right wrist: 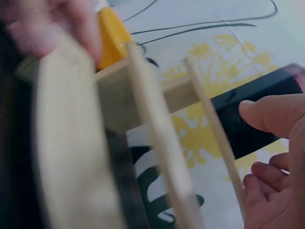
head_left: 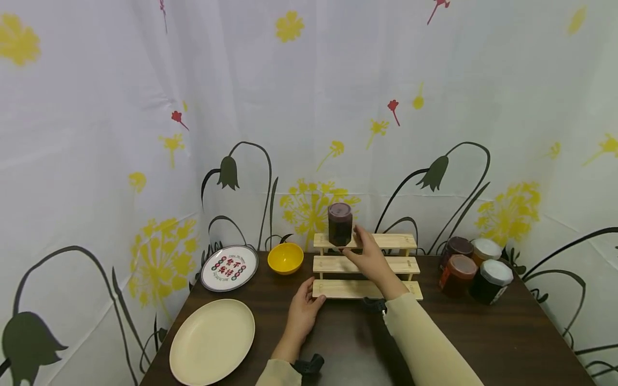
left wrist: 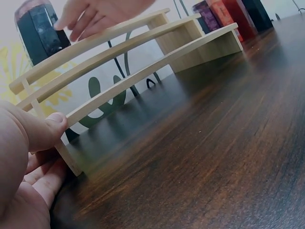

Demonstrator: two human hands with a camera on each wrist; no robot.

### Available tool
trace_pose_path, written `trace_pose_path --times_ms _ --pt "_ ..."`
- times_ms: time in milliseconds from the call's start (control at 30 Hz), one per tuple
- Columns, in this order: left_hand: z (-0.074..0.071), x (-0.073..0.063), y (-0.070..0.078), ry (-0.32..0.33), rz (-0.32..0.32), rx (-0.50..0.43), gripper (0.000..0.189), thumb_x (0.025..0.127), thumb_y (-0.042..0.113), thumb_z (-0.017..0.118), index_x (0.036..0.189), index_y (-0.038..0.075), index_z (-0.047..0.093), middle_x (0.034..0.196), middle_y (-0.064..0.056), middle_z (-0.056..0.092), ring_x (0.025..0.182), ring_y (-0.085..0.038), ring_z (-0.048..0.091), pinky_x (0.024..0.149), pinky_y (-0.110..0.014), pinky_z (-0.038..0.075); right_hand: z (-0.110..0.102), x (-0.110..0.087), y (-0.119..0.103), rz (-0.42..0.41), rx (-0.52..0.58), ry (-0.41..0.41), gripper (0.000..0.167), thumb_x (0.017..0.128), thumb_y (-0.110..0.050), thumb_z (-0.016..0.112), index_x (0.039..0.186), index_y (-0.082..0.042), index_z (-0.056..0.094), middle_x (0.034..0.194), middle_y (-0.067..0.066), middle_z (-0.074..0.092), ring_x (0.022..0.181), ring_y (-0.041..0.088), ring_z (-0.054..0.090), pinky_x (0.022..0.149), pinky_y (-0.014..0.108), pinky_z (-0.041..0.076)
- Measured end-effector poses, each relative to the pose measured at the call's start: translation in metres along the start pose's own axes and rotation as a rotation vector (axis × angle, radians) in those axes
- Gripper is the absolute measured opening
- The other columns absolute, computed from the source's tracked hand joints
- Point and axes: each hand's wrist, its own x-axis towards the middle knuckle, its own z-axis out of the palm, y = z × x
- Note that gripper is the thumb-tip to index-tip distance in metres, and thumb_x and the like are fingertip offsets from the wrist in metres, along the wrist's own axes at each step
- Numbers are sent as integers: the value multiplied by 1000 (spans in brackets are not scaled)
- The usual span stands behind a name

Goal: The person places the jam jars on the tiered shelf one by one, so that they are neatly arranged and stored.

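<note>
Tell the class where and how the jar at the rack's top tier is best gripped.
Likely round the jar at mid-height, below its lid, from the right: it is upright, that side faces the right hand, and the top tier leaves little room low down.

Shows a dark wood-grain table [head_left: 512, 343]; bears a large cream plate [head_left: 212, 342] along its left side and, farther back, a smaller white plate [head_left: 229, 268] with red characters and a dark rim. Has a glossy yellow bowl [head_left: 286, 259] just right of the white one. Includes behind these a pale cloth [head_left: 299, 96] printed with yellow flowers [head_left: 289, 26], small red flowers [head_left: 176, 116] and drooping dark-green bellflowers [head_left: 229, 172] on curved stems
</note>
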Motion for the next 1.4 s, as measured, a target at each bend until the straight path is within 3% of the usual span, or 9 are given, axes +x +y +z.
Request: trace_pose_path --times_ms 267,500,700,767,867,967,1100,1233,1400 --pt "2 3 5 4 5 0 64 105 8 72 162 0 44 154 -23 59 139 -36 62 121 -59 48 -9 -37 16 -90 -161 84 86 104 -21 77 172 -5 27 168 21 42 157 43 41 129 65 33" --pt "1 -2 0 19 -6 12 64 105 7 72 162 -2 45 153 -23 60 139 -37 62 120 -59 48 -23 -66 19 -81 -186 127 81 103 -22 78 170 -9 34 168 21 43 156 48 42 124 70 38" --pt "2 -2 1 6 21 16 64 104 8 72 162 -2 45 153 -24 60 138 -38 62 119 -58 49 -47 -104 32 -112 -233 307 73 100 -11 80 164 -8 45 161 22 49 147 44 52 111 64 49" --pt "3 -1 1 1 24 12 64 104 7 72 162 -2 45 154 -24 59 139 -38 62 119 -58 49 -56 -115 34 -135 -259 366 71 98 -7 80 162 -6 48 157 22 52 143 41 55 109 47 52" --pt "2 -2 1 6 16 13 64 104 6 72 162 -2 45 154 -24 59 139 -38 62 119 -58 49 -72 -124 33 -183 -290 453 68 96 -2 80 158 -3 52 155 21 55 143 35 52 118 19 39" --pt "1 -4 1 17 1 33 64 104 6 73 161 -1 46 153 -24 60 139 -39 62 119 -59 49 -90 -134 33 -259 -298 554 69 93 5 80 157 -2 54 152 25 57 133 32 55 108 2 30" --pt "0 -2 2 20 7 48 64 104 9 73 161 -1 46 153 -24 60 139 -38 62 119 -58 49 -116 -146 42 -298 -289 731 71 90 11 80 156 -3 57 148 30 58 126 31 56 101 5 36" --pt "1 0 3 9 -3 30 65 105 10 72 162 0 45 155 -23 59 140 -37 61 121 -58 48 -135 -156 58 -196 -234 908 68 92 6 81 155 -2 56 150 27 55 136 28 52 109 9 33" --pt "2 1 2 16 -20 31 65 105 11 73 163 1 45 156 -22 58 141 -37 60 122 -59 46 -144 -159 79 -128 -165 970 72 92 1 83 157 -2 52 155 25 49 146 17 46 121 15 33"
